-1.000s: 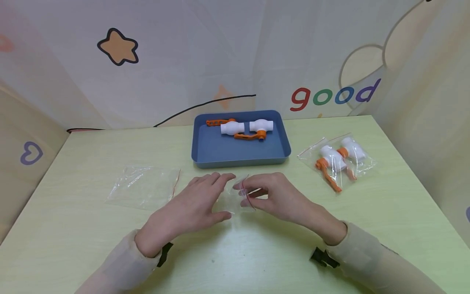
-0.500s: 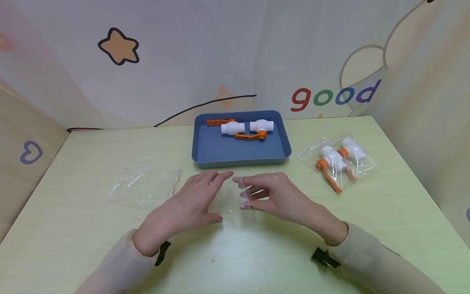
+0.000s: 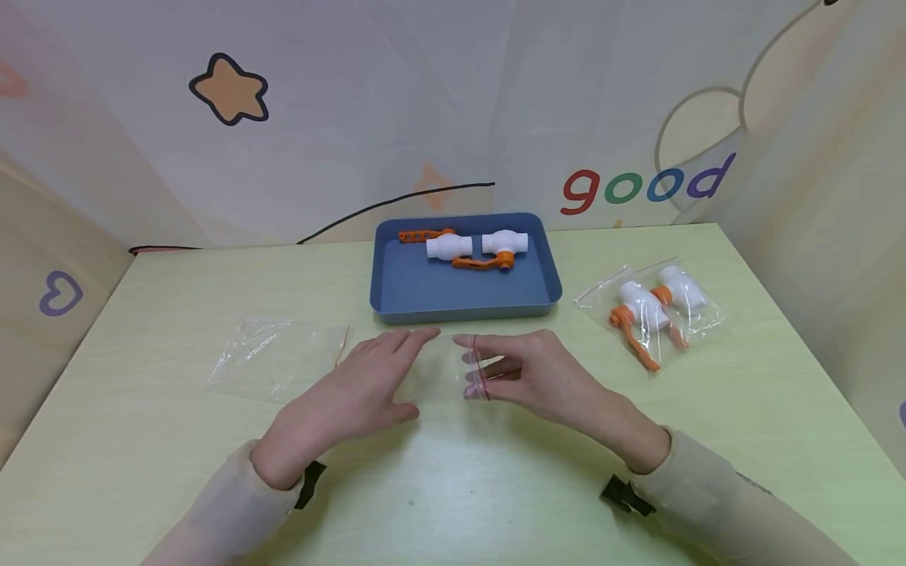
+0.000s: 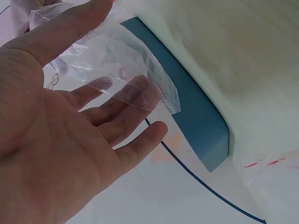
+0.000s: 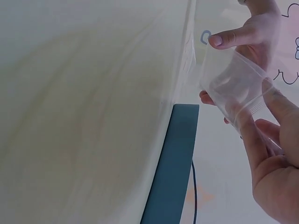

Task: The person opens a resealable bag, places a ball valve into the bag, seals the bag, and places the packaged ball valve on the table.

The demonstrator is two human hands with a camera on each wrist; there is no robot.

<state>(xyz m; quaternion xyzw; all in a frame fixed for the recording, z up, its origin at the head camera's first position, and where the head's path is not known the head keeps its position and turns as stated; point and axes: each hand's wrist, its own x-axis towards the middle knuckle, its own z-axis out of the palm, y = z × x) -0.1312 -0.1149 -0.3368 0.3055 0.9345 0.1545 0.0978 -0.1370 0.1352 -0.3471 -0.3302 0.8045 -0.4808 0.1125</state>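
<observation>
A clear zip bag (image 3: 437, 376) with a red line at its mouth stretches between both hands, above the table. The fingers and thumb of my right hand (image 3: 541, 381) reach into the mouth and stand apart, spreading the film. In the right wrist view, these fingertips (image 5: 244, 119) show through the plastic. At the bag's other end is my left hand (image 3: 350, 397), its thumb and fingers extended and apart. From the left wrist, the bag (image 4: 112, 60) lies across those fingers, some seen through the film. Nothing shows inside the bag except the right fingers.
A blue tray (image 3: 463, 313) at the back holds two white valves (image 3: 448, 248) with orange handles. Another clear zip bag (image 3: 276, 362) lies flat at left. At right, two bagged valves (image 3: 642, 305) rest on the table (image 3: 453, 503).
My left hand has drawn slightly left, away from the right one. The right fingers have spread the bag's mouth, and its red line now runs straighter across them.
</observation>
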